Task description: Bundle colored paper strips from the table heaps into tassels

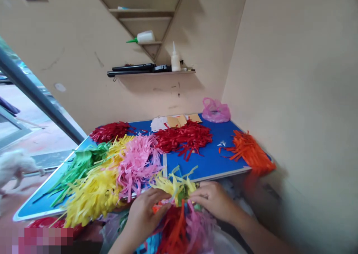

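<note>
At the table's near edge, both hands work on a bundle of fringed strips in red, orange, pink and blue, with pale yellow strips fanning out at its top. My left hand has its fingers closed on the left side of the bundle. On the right side, my right hand pinches the bundle near the base of the yellow strips. Just beyond lie piles of pink strips, yellow strips and green strips. The bundle's lower end runs out of view.
The blue folding table also carries red strips, orange strips, cards and a pink plastic bag. A wall shelf holds a glue bottle. On the left, a white animal stands near the doorway.
</note>
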Tool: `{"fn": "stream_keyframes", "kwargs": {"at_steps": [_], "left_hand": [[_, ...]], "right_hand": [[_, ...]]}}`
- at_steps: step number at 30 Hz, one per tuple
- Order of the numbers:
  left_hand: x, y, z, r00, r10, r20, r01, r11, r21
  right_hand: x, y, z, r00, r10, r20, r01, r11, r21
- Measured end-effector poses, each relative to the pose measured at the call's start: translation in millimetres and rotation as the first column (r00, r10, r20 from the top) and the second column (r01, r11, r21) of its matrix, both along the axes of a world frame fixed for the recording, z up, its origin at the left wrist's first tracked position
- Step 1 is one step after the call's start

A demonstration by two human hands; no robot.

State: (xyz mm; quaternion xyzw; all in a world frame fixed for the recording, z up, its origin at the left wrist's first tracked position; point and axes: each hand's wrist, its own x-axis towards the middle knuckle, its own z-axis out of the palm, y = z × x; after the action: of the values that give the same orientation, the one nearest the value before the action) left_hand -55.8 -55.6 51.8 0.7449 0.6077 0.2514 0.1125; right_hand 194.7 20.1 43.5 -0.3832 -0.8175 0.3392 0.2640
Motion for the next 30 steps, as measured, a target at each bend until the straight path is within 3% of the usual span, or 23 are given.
{"fn": "stream_keyframes", "kwargs": {"at_steps": [4, 6, 9, 13, 20, 26, 30], "left_hand": [[-5, 1, 16.8, 0.956, -0.048, -0.291, 0.06, 0.998, 0.031], [-5, 2, 21.5, 0.932, -0.076, -0.355, 0.097, 0.994, 0.041], [-3, 3, 24.4, 0.909, -0.041, -0.414, 0.075, 0.995, 0.066], [3, 3, 25.4, 0.913, 0.019, -0.408, 0.008, 0.998, 0.062], [28, 13, 26.7, 0.921, -0.112, -0.374, 0.064, 0.988, -0.137], [33, 16, 36.8, 0.958, -0.039, -0.284, 0.009, 0.994, -0.108], [30, 13, 43.2, 0.94, -0.063, -0.334, 0.011, 0.988, -0.155]], "right_hand": [[10, 8, 5.9, 0.996, 0.056, 0.066, -0.064, 0.99, 0.127], [13, 10, 5.3, 0.993, 0.1, 0.065, -0.107, 0.988, 0.109], [13, 12, 3.2, 0.998, 0.068, 0.0, -0.068, 0.997, 0.042], [6, 10, 5.7, 0.999, 0.029, -0.029, -0.027, 0.998, 0.063], [-11, 7, 18.9, 0.987, 0.12, -0.106, -0.097, 0.975, 0.198], [-27, 7, 20.2, 0.987, 0.138, 0.078, -0.154, 0.955, 0.252], [-31, 13, 22.2, 0.987, 0.145, 0.068, -0.157, 0.962, 0.225]]}}
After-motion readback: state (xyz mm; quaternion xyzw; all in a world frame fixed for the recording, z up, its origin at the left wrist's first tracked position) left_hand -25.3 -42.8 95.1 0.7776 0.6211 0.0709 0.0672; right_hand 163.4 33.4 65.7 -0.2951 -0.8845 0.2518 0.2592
